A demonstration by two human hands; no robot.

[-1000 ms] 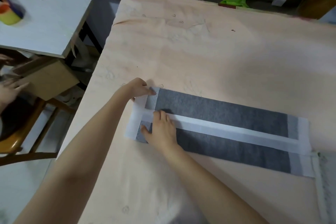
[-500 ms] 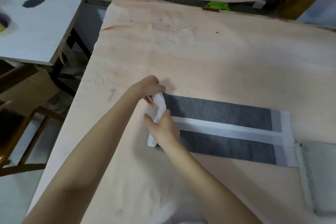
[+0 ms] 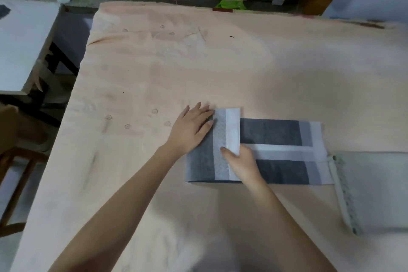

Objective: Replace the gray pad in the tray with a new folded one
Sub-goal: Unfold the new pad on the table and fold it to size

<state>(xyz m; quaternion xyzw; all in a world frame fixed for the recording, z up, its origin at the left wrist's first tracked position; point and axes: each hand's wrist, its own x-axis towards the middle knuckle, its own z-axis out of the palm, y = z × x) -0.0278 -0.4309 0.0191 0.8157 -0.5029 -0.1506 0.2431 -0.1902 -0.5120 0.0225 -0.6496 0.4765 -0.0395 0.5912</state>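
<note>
Everything here is being placed by the gray pad, which is lying flat on the peach-covered surface, near its front right part.

Left of the pad, a small white table is being seen, well apart from it.

At the pad's left end, a flap is being laid over onto the rest of the pad. The left hand is being pressed flat on this flap, with its fingers spread wide and nothing being held. Just beside it, at the flap's white edge, the right hand is being used. Its fingers are being kept close together on the white edge, but whether the edge is being pinched or only pushed down cannot be told.

Across the middle of the pad, a white strip is being shown running long-ways.

Just right of the pad, touching its right end, a pale gray-green thing is being seen. It may be the tray, but this cannot be told for sure.

For the fold to be done well, the flap's edges should be lined up with the pad's long sides. The crease at the left should be rubbed flat before the next fold is being started.

No brand, label or writing can be read anywhere.
</note>
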